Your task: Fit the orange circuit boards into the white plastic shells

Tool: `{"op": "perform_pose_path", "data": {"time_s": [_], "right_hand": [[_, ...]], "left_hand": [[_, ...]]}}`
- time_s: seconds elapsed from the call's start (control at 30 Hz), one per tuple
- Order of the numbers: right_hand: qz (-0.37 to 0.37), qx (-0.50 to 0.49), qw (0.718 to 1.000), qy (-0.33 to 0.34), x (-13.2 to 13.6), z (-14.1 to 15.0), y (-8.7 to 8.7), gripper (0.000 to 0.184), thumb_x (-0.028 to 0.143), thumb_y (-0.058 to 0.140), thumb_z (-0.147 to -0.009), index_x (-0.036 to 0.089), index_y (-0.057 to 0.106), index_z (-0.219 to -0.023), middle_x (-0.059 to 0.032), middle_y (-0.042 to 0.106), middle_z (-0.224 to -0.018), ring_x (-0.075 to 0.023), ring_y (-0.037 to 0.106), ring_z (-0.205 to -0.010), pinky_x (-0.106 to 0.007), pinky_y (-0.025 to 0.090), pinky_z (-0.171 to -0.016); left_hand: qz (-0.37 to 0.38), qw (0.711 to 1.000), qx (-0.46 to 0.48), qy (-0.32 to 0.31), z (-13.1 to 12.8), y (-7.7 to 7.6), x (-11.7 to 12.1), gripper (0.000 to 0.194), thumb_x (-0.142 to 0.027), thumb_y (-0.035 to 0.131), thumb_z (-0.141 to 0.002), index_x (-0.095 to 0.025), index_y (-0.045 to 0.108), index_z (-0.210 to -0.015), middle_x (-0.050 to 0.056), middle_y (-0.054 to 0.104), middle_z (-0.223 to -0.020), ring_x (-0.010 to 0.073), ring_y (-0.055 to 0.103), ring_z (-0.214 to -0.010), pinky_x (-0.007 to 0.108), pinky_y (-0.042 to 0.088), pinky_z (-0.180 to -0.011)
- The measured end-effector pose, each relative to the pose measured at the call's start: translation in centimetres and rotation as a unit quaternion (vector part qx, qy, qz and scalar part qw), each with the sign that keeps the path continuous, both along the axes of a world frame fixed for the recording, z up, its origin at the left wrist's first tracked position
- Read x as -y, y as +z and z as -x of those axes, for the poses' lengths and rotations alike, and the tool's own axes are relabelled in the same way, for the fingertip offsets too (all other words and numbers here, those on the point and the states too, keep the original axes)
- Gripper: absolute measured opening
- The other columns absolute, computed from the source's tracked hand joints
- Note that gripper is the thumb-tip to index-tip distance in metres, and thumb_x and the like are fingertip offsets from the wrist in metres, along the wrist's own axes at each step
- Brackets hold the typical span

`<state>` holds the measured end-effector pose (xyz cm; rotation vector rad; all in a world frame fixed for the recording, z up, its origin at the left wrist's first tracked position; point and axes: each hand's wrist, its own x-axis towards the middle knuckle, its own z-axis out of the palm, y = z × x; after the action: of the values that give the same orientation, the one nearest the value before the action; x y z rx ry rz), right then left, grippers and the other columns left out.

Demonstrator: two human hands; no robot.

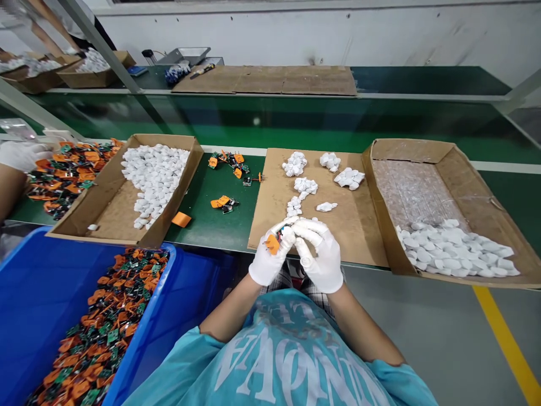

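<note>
My left hand (267,264), in a white glove, pinches a small electronic assembly with an orange tab (273,244) and dark parts. My right hand (322,256), also gloved, meets it with bent fingers closed at the same spot; what its fingertips grip is hidden. Both hands are over the near edge of a cardboard sheet (262,223). Just beyond them lie small heaps of white plastic pieces (295,163), another heap (349,178) and a smaller one (326,207). More orange-tabbed assemblies (225,203) rest on the green table to the left.
A cardboard box of white pieces (154,169) stands left, another box (435,158) right with white pieces in its near end. A blue bin (169,270) of assemblies sits lower left. Near an assembly pile (76,175) is another person's gloved hand (21,155).
</note>
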<state>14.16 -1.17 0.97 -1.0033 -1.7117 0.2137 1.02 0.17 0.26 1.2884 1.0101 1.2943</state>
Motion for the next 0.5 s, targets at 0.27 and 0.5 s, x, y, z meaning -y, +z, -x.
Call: {"op": "perform_pose_path", "data": {"time_s": [0.27, 0.5], "right_hand": [[0.015, 0.033, 0.999, 0.038, -0.5, -0.2, -0.1, 0.029, 0.020, 0.050, -0.089, 0.025, 0.060, -0.117, -0.0069, 0.068, -0.107, -0.0211, 0.065, -0.100, -0.041, 0.052, -0.093], [0.012, 0.096, 0.991, 0.088, -1.4, -1.2, 0.6, 0.037, 0.029, 0.058, -0.085, 0.026, 0.058, -0.122, -0.0099, 0.064, -0.117, -0.0264, 0.059, -0.114, -0.046, 0.050, -0.093]], "left_hand": [[-0.026, 0.998, -0.052, -0.003, 0.5, 0.4, 0.0, 0.041, -0.049, 0.067, -0.077, -0.016, 0.068, -0.102, 0.011, 0.072, -0.101, 0.0224, 0.067, -0.097, 0.033, 0.050, -0.093], [0.151, 0.986, -0.003, -0.077, 1.2, 1.5, 0.0, 0.047, -0.062, 0.070, -0.066, -0.016, 0.061, -0.062, -0.001, 0.054, -0.051, 0.0110, 0.048, -0.049, 0.025, 0.042, -0.051]]}}
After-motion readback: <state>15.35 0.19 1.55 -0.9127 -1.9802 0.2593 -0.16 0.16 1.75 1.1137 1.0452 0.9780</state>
